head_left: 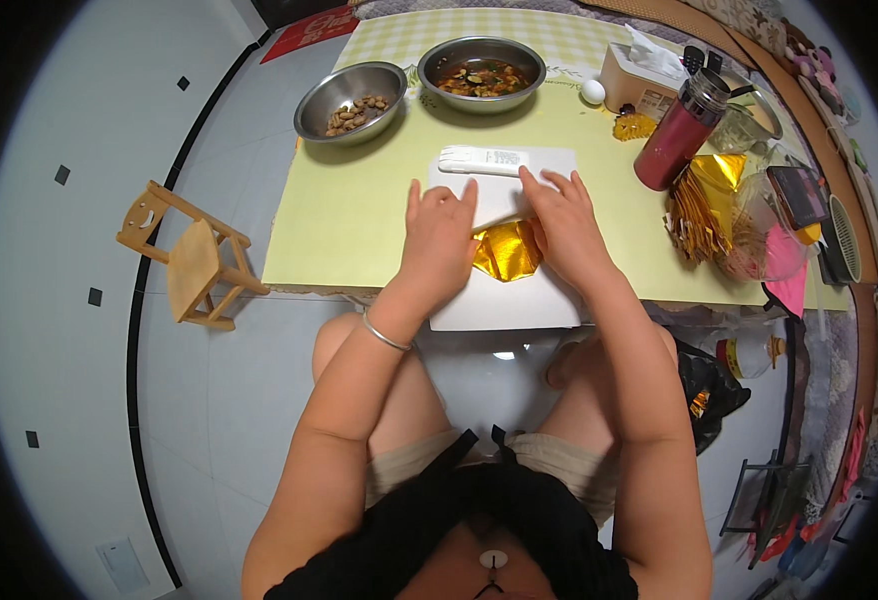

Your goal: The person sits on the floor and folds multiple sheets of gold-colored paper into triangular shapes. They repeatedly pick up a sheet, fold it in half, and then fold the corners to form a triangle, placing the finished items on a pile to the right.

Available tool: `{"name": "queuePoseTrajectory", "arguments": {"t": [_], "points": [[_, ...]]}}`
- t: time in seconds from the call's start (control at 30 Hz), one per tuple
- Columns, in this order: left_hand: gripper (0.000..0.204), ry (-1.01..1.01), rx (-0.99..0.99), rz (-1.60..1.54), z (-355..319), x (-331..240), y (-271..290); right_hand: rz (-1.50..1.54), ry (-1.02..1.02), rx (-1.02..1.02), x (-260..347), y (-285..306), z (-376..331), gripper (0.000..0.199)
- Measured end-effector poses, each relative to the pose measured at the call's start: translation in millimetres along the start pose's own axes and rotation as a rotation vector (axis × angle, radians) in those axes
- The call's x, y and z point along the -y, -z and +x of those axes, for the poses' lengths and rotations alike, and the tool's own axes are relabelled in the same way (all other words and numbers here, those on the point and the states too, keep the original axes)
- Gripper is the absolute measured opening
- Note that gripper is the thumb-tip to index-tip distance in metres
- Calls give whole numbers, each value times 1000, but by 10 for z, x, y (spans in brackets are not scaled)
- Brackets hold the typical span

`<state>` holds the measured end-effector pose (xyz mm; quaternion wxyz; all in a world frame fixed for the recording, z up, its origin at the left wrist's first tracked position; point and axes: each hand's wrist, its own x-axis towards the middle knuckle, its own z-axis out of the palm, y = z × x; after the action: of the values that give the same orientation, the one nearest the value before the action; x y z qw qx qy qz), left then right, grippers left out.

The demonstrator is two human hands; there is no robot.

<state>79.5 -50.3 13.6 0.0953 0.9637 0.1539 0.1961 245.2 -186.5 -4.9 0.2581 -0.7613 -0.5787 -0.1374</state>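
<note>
A piece of shiny gold foil paper [507,251], creased and partly folded, rests on a white board [504,305] at the near edge of the table. My left hand [441,238] grips its left side with the thumb side, the other fingers raised and bent. On the opposite side, my right hand [567,228] holds the foil's right edge, fingers pointing away from me. The undersides of both grips are hidden. Just beyond my fingertips, a long white plastic object [483,160] with a printed label lies across the board's far end.
Beyond stand a steel bowl of brown nuts [350,105] and a steel bowl of soupy food [481,78]. An egg [593,92], tissue box [639,80], red flask [681,130] and gold foil stack [704,205] are at right. A small wooden chair [197,262] stands left.
</note>
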Motion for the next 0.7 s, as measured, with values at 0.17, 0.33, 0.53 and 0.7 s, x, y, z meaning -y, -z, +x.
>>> {"name": "queuePoseTrajectory", "arguments": {"t": [0.17, 0.33, 0.53, 0.7], "points": [[28, -182, -64, -22, -113, -1, -222, 205, 77, 213, 24, 76, -43, 38], [40, -183, 9, -93, -319, 86, -293, 285, 65, 315, -11, 65, -279, 44], [55, -178, 154, -92, -570, 131, -26, 67, -17, 408, -36, 157, -387, 60], [67, -304, 201, -5, -587, 84, 63, 88, -55, 429, 13, 182, -364, 66]]}}
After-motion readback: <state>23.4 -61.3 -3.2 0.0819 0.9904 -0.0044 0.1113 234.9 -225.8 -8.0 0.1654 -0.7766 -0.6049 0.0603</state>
